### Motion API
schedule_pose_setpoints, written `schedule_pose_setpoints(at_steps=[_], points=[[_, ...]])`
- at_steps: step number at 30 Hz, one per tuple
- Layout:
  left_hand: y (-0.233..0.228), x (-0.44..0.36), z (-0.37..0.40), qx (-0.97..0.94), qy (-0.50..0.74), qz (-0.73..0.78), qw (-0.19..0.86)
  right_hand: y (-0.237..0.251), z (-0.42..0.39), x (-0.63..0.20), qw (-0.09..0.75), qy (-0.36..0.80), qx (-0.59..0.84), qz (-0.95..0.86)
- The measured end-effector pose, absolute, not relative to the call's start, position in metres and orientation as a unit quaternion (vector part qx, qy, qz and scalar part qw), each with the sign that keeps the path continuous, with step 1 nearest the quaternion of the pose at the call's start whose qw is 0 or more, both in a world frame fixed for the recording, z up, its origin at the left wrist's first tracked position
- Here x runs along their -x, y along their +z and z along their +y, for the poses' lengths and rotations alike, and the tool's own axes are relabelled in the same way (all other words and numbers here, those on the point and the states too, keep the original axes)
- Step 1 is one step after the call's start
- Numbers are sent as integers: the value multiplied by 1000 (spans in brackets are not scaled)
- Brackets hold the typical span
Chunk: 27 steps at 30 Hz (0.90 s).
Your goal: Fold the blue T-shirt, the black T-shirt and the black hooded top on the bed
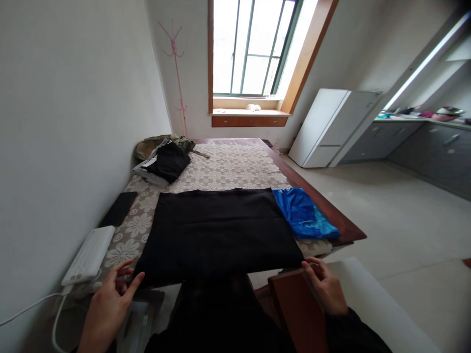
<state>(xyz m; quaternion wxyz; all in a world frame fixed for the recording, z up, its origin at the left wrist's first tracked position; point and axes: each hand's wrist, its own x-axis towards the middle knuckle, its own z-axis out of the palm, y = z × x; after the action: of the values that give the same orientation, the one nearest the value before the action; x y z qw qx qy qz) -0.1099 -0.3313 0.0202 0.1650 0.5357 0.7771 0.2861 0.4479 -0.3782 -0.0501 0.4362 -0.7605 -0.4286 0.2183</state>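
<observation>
A wide black cloth (224, 230), laid out nearly as a rectangle, covers the near part of the table; its exact kind does not show. My left hand (112, 296) holds its near left corner between thumb and fingers. At the near right corner, my right hand (326, 284) pinches the cloth's edge with the fingertips. The near edge hangs slightly over the table's front, above my dark-clothed lap. Touching the cloth's right side lies a folded shiny blue garment (303, 213).
A patterned tablecloth (235, 162) covers the wooden table. Dark and grey clothes (169, 162) and a camouflage bag (147, 147) sit far left. Along the left wall lie a black flat object (119, 208) and a cabled white power strip (90, 255). A wooden stool (294, 304) stands near right.
</observation>
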Motion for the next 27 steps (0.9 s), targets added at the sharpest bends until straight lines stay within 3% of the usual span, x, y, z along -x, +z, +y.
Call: schedule_pose_setpoints(at_steps=[7, 15, 20, 23, 27], points=[[17, 120, -337, -491, 248, 785, 283, -67, -381, -430, 551, 372, 679, -312], [10, 104, -342, -396, 368, 750, 380, -60, -368, -434, 549, 394, 674, -298], [11, 104, -342, -351, 494, 694, 389, -48, -365, -428, 636, 333, 635, -287], [14, 111, -347, -339, 516, 673, 407, -37, -369, -429, 669, 329, 601, -289], [20, 118, -351, -388, 506, 646, 419, -21, -377, -440, 636, 368, 591, -332]])
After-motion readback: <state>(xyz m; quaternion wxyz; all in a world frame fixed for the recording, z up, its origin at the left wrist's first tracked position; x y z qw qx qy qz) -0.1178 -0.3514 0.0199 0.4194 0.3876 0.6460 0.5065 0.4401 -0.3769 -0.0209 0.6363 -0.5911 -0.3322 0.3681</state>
